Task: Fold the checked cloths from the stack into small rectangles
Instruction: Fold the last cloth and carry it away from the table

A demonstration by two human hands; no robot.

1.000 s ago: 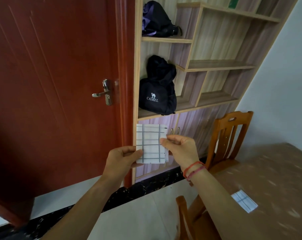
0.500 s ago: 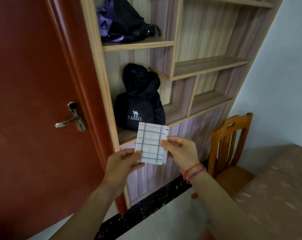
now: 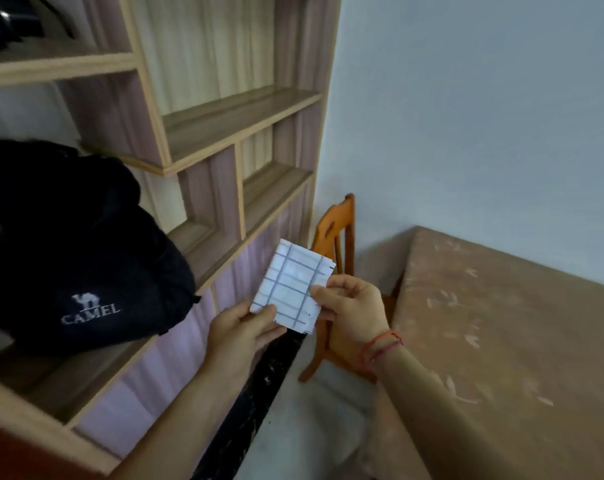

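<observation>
Beside the table (image 3: 501, 341), both hands pinch the folded checked cloth (image 3: 290, 285) aloft: left hand (image 3: 238, 327) underneath, right hand (image 3: 349, 303) at its edge (likely keeping creases shut).

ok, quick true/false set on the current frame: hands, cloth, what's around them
1. Both hands hold the folded checked cloth in the air. True: the left hand pinches its lower left corner and the right hand pinches its right edge.
2. The cloth lies flat on the table. False: it is held up beside the table, not touching it.
3. A black bag marked CAMEL sits on a shelf. True.
4. The right wrist is bare. False: it wears red string bands.
</observation>
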